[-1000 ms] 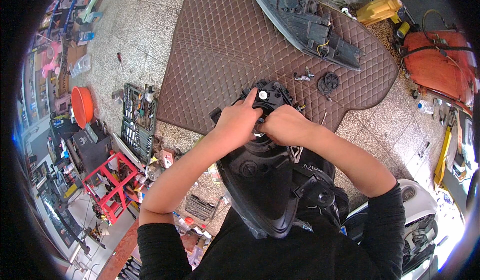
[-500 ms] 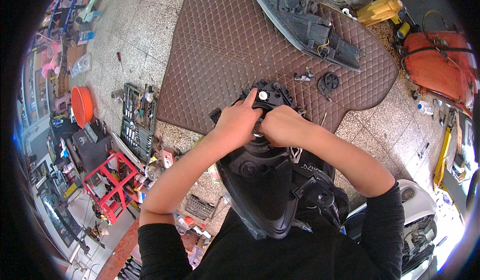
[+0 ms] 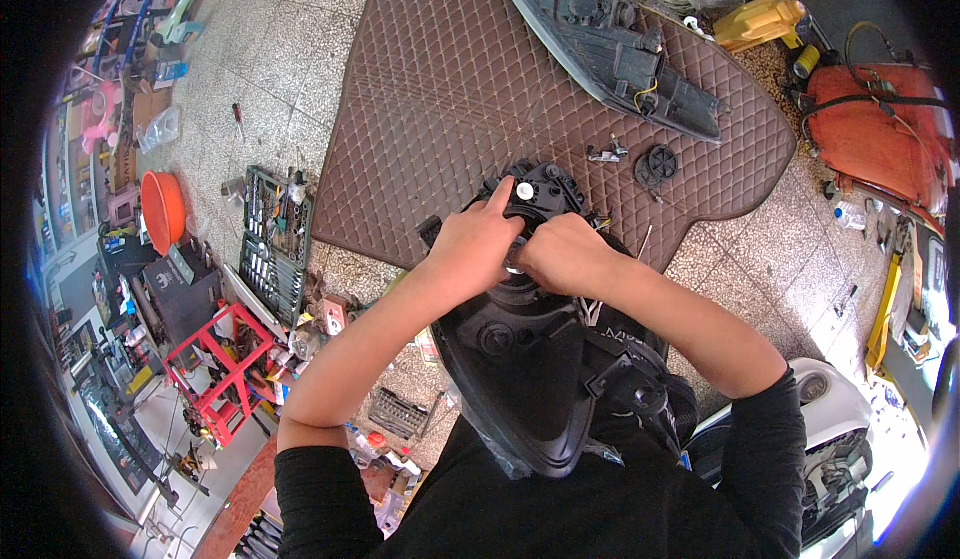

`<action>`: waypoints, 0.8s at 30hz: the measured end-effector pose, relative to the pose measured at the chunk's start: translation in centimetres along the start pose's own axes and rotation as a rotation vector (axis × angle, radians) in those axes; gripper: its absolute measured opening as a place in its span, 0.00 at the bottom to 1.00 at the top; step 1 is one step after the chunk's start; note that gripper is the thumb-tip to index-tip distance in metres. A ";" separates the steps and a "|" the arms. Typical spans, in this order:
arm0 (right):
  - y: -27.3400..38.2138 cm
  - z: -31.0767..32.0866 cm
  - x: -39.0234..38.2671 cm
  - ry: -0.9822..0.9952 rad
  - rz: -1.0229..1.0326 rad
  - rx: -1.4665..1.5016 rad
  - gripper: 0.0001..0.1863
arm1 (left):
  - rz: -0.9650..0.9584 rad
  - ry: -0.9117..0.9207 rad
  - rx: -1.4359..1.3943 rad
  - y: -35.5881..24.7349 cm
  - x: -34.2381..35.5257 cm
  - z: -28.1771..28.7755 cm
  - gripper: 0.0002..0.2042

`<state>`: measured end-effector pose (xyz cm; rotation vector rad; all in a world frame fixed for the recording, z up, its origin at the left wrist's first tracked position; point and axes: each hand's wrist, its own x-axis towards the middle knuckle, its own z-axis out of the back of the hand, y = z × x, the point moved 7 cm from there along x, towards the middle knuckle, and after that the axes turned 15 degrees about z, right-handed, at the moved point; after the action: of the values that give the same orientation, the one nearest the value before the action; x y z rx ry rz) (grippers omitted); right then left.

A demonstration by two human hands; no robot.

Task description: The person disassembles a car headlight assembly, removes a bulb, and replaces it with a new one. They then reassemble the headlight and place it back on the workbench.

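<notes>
A black car headlight housing lies against my body, its rear end turned away from me, with a small white round piece on it. My left hand grips that end, index finger laid out toward the white piece and the other fingers curled into the round opening. My right hand is closed at the same opening, its fingertips hidden inside; what they hold cannot be seen. Beyond, a small metal part and a round black cap lie on the brown quilted mat.
A second headlight lies on the mat. An open socket set, a red basin and a red frame stand at the left. An orange piece of equipment and a plastic bottle are at the right.
Both hands stay at the opening. My right forearm and elbow have shifted very slightly downward and inward, with little visible movement in the fingers.
</notes>
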<state>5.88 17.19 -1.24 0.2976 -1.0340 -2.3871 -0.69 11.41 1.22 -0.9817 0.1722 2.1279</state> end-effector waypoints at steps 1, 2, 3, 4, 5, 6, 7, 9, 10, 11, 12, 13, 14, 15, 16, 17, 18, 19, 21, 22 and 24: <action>0.0 -0.1 0.0 -0.002 -0.007 0.000 0.03 | 0.001 -0.001 -0.006 0.0 0.0 0.0 0.24; 0.0 -0.2 -0.1 0.003 -0.018 0.002 0.03 | 0.000 -0.006 -0.005 0.0 0.0 0.0 0.24; 0.0 -0.3 -0.1 0.015 -0.034 0.002 0.03 | -0.001 -0.010 -0.004 0.0 0.0 0.1 0.23; 0.1 -0.2 -0.2 -0.005 -0.047 0.007 0.03 | -0.002 -0.018 0.002 -0.1 0.0 0.2 0.23; 0.2 -0.2 -0.2 -0.018 -0.065 0.011 0.04 | -0.002 -0.012 -0.001 -0.1 0.0 0.1 0.23; 0.2 -0.1 -0.3 -0.026 -0.087 0.014 0.04 | -0.003 -0.010 0.001 -0.1 0.0 0.1 0.23; 0.3 0.0 -0.3 -0.042 -0.098 0.020 0.04 | -0.004 -0.012 0.006 -0.1 0.0 0.2 0.23; 0.4 0.1 -0.4 -0.064 -0.131 0.031 0.05 | -0.002 -0.005 0.003 -0.1 0.1 0.2 0.23; 0.4 0.2 -0.4 -0.070 -0.135 0.037 0.05 | -0.001 -0.004 0.003 -0.1 0.1 0.1 0.23; 0.4 0.3 -0.4 -0.076 -0.143 0.041 0.05 | -0.005 -0.008 0.003 -0.1 0.1 0.2 0.23; 0.3 0.3 -0.4 -0.075 -0.156 0.048 0.04 | -0.009 -0.012 0.003 -0.1 0.2 0.2 0.23; 0.4 0.3 -0.4 -0.072 -0.142 0.044 0.05 | -0.011 -0.018 0.004 -0.1 0.2 0.2 0.23; 0.3 0.2 -0.4 -0.061 -0.132 0.043 0.05 | -0.012 -0.017 0.001 -0.1 0.2 0.2 0.23; 0.2 0.1 -0.4 -0.051 -0.123 0.042 0.05 | -0.013 -0.018 0.000 -0.1 0.2 0.2 0.23; 0.3 0.1 -0.3 -0.056 -0.095 0.032 0.05 | -0.015 -0.020 0.001 -0.1 0.2 0.2 0.23; 0.3 0.1 -0.2 -0.061 -0.067 0.022 0.05 | -0.015 -0.019 -0.002 -0.1 0.2 0.2 0.23; 0.3 0.1 -0.2 -0.068 -0.042 0.012 0.04 | -0.015 -0.020 -0.001 0.0 0.2 0.3 0.23; 0.3 0.1 -0.1 -0.068 -0.021 0.003 0.05 | -0.015 -0.022 0.003 0.0 0.2 0.3 0.23; 0.3 0.0 0.0 -0.071 0.017 -0.013 0.05 | -0.015 -0.016 -0.008 0.0 0.2 0.3 0.23; 0.3 0.0 -0.1 -0.075 0.034 -0.013 0.05 | -0.015 -0.018 -0.011 0.0 0.2 0.4 0.23; 0.3 0.0 -0.1 -0.083 0.069 -0.011 0.05 | -0.019 -0.015 -0.010 0.0 0.2 0.4 0.22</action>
<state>6.09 17.09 -0.98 0.1570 -1.0513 -2.3596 -1.01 11.69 1.30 -0.9691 0.1439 2.1205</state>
